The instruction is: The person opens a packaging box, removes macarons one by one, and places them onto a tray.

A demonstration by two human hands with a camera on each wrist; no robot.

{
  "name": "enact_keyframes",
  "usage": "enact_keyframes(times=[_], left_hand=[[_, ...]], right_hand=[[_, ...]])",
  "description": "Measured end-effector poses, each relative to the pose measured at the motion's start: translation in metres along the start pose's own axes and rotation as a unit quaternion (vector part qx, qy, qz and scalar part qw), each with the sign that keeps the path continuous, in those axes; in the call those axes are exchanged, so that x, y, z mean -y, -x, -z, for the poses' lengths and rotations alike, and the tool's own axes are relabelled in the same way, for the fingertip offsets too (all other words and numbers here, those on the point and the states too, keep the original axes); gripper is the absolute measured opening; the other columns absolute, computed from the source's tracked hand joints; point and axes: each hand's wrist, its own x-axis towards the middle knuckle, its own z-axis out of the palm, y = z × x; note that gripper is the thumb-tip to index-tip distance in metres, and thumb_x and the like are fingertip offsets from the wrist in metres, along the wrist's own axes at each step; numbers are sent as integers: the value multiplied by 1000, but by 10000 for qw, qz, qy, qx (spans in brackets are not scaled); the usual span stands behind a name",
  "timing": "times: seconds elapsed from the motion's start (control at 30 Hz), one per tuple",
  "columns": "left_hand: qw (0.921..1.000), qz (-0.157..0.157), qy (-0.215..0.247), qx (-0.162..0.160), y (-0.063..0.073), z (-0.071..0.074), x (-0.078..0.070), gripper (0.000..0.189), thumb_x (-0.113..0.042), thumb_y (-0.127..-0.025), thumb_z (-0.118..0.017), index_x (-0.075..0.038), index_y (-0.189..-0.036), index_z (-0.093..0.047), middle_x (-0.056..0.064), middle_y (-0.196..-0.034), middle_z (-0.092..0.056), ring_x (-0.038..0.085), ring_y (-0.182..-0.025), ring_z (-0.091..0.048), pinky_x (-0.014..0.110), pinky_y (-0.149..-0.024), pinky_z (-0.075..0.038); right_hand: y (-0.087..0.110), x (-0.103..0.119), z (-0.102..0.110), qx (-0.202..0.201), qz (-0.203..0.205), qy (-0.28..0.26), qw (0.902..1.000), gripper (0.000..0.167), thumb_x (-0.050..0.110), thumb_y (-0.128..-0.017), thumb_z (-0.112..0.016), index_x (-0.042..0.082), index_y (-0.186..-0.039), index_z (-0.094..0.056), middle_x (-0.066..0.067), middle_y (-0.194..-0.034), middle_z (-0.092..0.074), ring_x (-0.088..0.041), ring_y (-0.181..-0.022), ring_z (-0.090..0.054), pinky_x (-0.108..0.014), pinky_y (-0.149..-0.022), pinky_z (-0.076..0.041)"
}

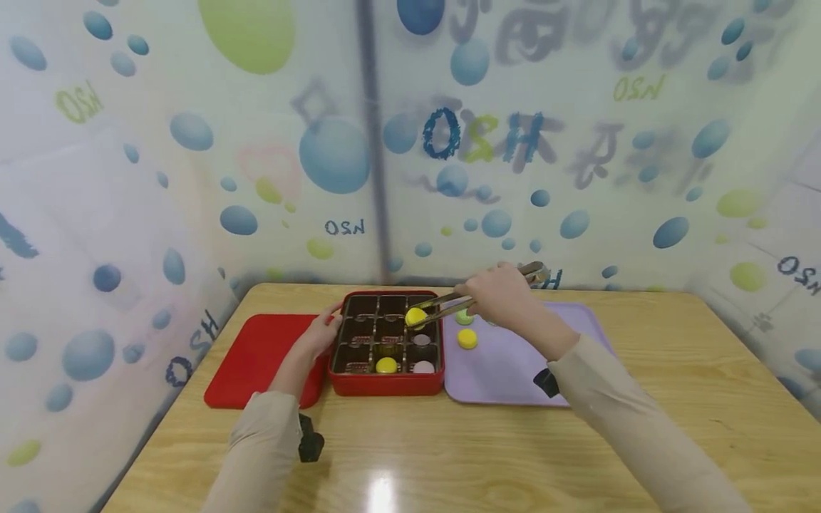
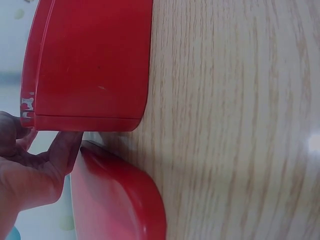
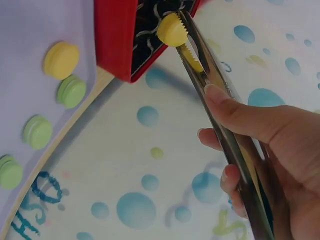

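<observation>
My right hand (image 1: 503, 296) grips metal tongs (image 3: 220, 105), whose serrated tips pinch a yellow macaron (image 1: 415, 318). They hold it over the right column of a red box (image 1: 385, 385) fitted with a dark divided insert. Lower in that column are pink macarons (image 1: 423, 367), and another yellow macaron (image 1: 386, 365) lies in the front middle compartment. At the box's left edge, my left hand (image 1: 321, 333) holds on near the rim. The left wrist view shows its fingers (image 2: 65, 147) against the box's side.
Right of the box, a lilac tray (image 1: 513, 374) bears a yellow macaron (image 1: 467, 338) and several green macarons (image 3: 37, 132). A red lid-like panel (image 1: 256, 356) lies on the wooden table (image 1: 487, 456) to the left. A patterned wall covering (image 1: 449, 199) stands behind the table.
</observation>
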Motion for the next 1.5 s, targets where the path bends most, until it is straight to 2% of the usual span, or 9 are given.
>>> enact_keyframes(times=[0.17,0.43,0.57,0.67,0.8,1.03,1.17,1.43,1.5], left_hand=[[10000,-11,-59,-59,1,-1,1,48,-23,-102,-25,-16,-148,-14,26,-125,-47,32,-107,-56,46,-90,-47],[9999,56,-111,-73,2,-4,2,47,-22,-102,-25,-17,-147,-14,26,-128,-46,35,-113,-53,50,-95,-43],[9998,52,-153,-75,1,-2,2,47,-23,-102,-24,-17,-148,-13,26,-132,-44,36,-117,-49,51,-98,-40],[9998,59,-180,-79,1,-1,2,47,-24,-102,-24,-17,-148,-13,25,-132,-44,36,-118,-49,51,-99,-39],[9998,65,-164,-108,1,-2,0,47,-24,-102,-24,-17,-148,-14,25,-130,-45,35,-116,-50,51,-98,-40],[9999,97,-98,-63,1,-2,1,47,-23,-102,-25,-17,-147,-14,25,-129,-46,34,-115,-51,50,-99,-39],[9999,110,-51,-55,1,-3,1,47,-23,-102,-25,-17,-147,-14,24,-128,-47,34,-114,-52,49,-98,-40],[9999,91,-46,-104,-1,-2,2,47,-25,-102,-26,-18,-147,-15,24,-130,-46,34,-116,-51,49,-99,-40],[9999,105,5,-114,-2,-2,3,47,-24,-102,-27,-19,-147,-16,24,-130,-46,34,-116,-51,49,-98,-40]], right_hand=[[16,-15,-10,-164,-72,40,9998,37,35,-68,-77,25,-102,-70,6,-73,-67,-11,-57,-57,-27,-51,-39],[46,-46,-29,132,-421,-158,9989,34,34,-69,-76,25,-101,-69,6,-64,-64,-8,-49,-48,-26,-46,-35],[56,-53,-32,278,-510,-333,9978,30,30,-70,-77,23,-98,-69,6,-67,-66,-8,-52,-51,-27,-46,-36],[62,-57,-36,310,-510,-259,9979,32,29,-68,-78,21,-98,-70,6,-71,-69,-9,-55,-55,-28,-49,-39],[68,-62,-43,410,-579,-169,9973,36,29,-66,-79,20,-100,-71,4,-72,-70,-10,-54,-56,-30,-51,-42],[77,-66,-55,447,-544,15,9975,28,28,-63,-81,19,-88,-73,5,-61,-64,-9,-52,-52,-27,-42,-39],[79,-65,-61,398,-535,-56,9978,28,28,-62,-82,18,-86,-74,4,-60,-62,-8,-52,-48,-27,-40,-38],[78,-62,-60,286,-572,4,9980,26,28,-61,-82,17,-82,-72,3,-61,-62,-9,-52,-48,-29,-43,-42],[78,-62,-58,363,-571,-3,9977,26,29,-62,-81,17,-83,-71,4,-64,-63,-10,-54,-50,-30,-47,-43]])
